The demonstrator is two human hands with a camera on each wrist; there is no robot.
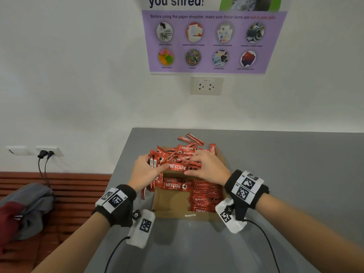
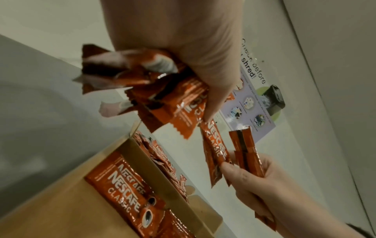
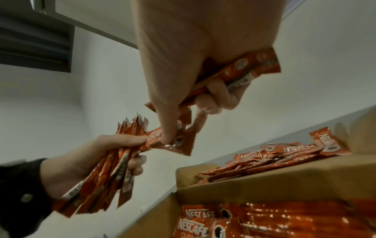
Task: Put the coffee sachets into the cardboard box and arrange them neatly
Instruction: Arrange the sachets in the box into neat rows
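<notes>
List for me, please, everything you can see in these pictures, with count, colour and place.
Loose sachet pile: too many to count, red, on the table behind the box.
Packed sachets: many, red, inside the box, mostly on its right side.
Cardboard box: one, brown, open, on the table.
Table: one, grey, against the wall.
Poster: one, purple, on the wall.
Wall socket: one, white, below the poster.
Clothing: grey and dark red, on the brown bench at left.
Left hand: grips a bundle of sachets.
Right hand: holds several sachets, passing one to the left.
</notes>
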